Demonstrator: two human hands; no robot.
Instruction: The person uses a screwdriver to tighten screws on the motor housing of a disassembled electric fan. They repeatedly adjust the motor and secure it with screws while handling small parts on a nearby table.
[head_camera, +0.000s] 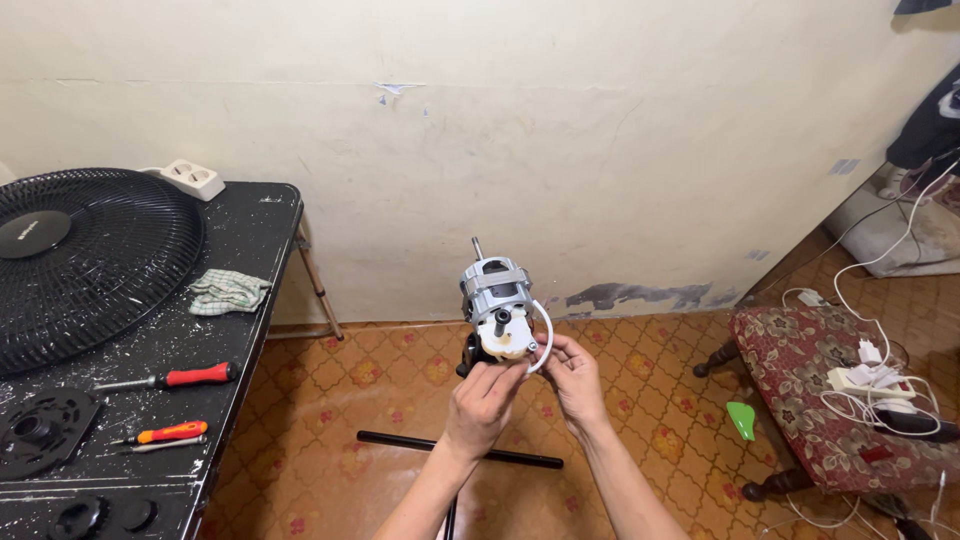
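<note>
You've got a fan motor (497, 300): silver metal housing w/ dull sheen, cream plastic gearbox, smooth white cable. Counter (250, 240) is black, matt, paint-speckled. Fan grille (100, 260) black plastic, semi-gloss. Screwdrivers (190, 377): glossy red plastic handles, metal shafts. Rag (230, 291) is checked cloth. Floor (650, 420) is patterned, slightly shiny.

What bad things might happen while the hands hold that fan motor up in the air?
1. The fan motor is held up over the tiled floor by the left hand and right hand alone; a slip could drop it.
2. The white wire loops beside the right hand's fingers and might snag or get tugged.
3. The black rod lying on the floor could roll underfoot.
</note>
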